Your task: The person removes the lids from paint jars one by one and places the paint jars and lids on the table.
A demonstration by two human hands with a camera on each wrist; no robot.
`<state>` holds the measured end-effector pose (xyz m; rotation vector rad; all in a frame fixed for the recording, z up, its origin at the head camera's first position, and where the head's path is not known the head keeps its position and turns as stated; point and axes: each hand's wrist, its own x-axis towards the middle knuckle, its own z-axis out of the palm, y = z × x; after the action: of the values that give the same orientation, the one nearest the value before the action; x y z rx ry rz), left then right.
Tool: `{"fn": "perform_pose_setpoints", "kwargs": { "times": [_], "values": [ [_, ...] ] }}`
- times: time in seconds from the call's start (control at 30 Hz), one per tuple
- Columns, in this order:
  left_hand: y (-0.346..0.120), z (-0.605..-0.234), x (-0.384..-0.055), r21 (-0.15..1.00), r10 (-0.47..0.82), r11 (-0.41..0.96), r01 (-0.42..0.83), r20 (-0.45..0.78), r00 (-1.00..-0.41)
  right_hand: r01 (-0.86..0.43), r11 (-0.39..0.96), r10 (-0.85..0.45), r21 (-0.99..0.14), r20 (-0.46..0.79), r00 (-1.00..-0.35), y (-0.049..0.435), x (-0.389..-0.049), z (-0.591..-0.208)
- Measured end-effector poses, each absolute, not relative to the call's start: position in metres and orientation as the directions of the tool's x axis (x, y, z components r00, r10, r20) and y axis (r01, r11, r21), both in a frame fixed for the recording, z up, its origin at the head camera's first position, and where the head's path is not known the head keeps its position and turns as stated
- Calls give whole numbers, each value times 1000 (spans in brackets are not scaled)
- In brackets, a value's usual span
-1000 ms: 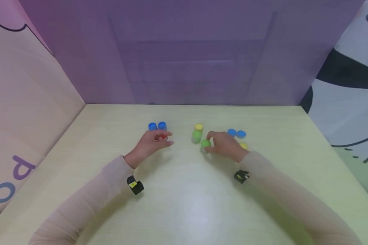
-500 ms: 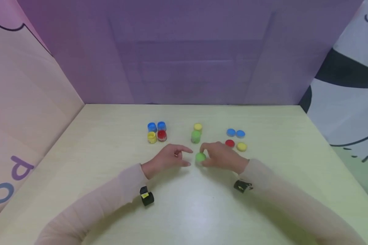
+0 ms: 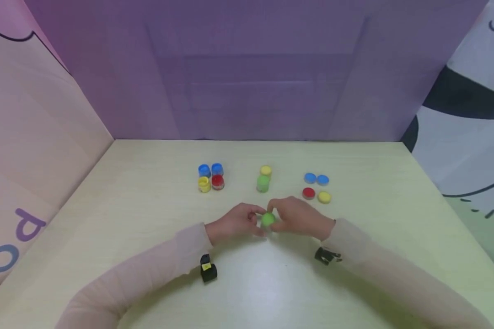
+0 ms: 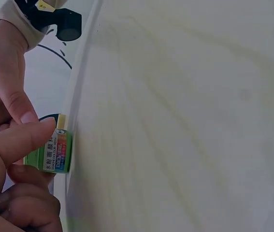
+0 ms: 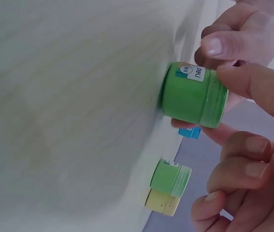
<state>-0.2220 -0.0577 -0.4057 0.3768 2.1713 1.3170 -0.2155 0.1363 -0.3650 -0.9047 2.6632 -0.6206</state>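
Observation:
In front of me a small green paint jar (image 3: 268,220), its lid on, stands on the table between both hands. My right hand (image 3: 302,218) pinches it around the lid, with the thumb on the near side in the right wrist view, where the jar's label (image 5: 196,73) shows. From the other side my left hand (image 3: 235,223) holds the jar's body between thumb and index finger, the other fingers curled in. A printed label (image 4: 55,152) faces the left wrist camera, partly covered by a finger.
Behind stand another green jar (image 3: 263,184) and a yellow-lidded jar (image 3: 265,170). Uncapped jars, two blue (image 3: 217,169), one yellow (image 3: 203,185) and one red (image 3: 217,183), cluster left. Loose lids, two blue (image 3: 310,177), one red (image 3: 308,193) and one yellow (image 3: 324,197), lie right.
My right hand has brought the green jar nearer to me, away from the other green jar. My left hand has come from the uncapped jars at left and taken hold of its body.

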Motion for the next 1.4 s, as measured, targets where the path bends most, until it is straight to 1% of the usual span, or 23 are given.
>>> {"fn": "perform_pose_setpoints", "kwargs": {
  "times": [0.13, 0.3, 0.4, 0.5, 0.63, 0.77, 0.87, 1.03, 1.17, 1.3, 1.4],
  "values": [
    [-55, -407, -223, 884, 511, 458, -93, -347, -786, -511, 721, -623, -468, -116, -774, 136, -215, -366],
    [-52, -407, -224, 889, 521, 439, -127, -367, -770, -522, 741, -615, -422, -116, -780, 136, -213, -365],
    [-51, -407, -225, 890, 524, 437, -128, -368, -768, -523, 754, -605, -398, -112, -788, 135, -212, -365],
    [-51, -408, -225, 889, 529, 441, -121, -367, -765, -546, 752, -616, -370, -98, -781, 135, -211, -364],
    [-51, -410, -226, 889, 542, 447, -101, -359, -759, -602, 729, -656, -326, -83, -750, 134, -211, -365],
    [-53, -410, -225, 892, 562, 441, -104, -364, -742, -655, 704, -698, -275, -96, -710, 133, -211, -365],
    [-54, -409, -225, 896, 574, 432, -107, -364, -733, -672, 699, -711, -244, -136, -690, 132, -212, -363],
    [-54, -410, -226, 903, 585, 416, -105, -354, -730, -655, 727, -687, -208, -222, -692, 124, -211, -355],
    [-54, -411, -227, 908, 596, 406, -102, -347, -724, -692, 713, -694, -114, -258, -673, 121, -211, -353],
    [-53, -413, -227, 908, 601, 408, -94, -345, -721, -734, 677, -720, -46, -246, -649, 122, -210, -354],
    [-53, -414, -227, 904, 594, 418, -93, -349, -725, -749, 661, -737, -35, -221, -639, 125, -210, -356]
  ]
}}
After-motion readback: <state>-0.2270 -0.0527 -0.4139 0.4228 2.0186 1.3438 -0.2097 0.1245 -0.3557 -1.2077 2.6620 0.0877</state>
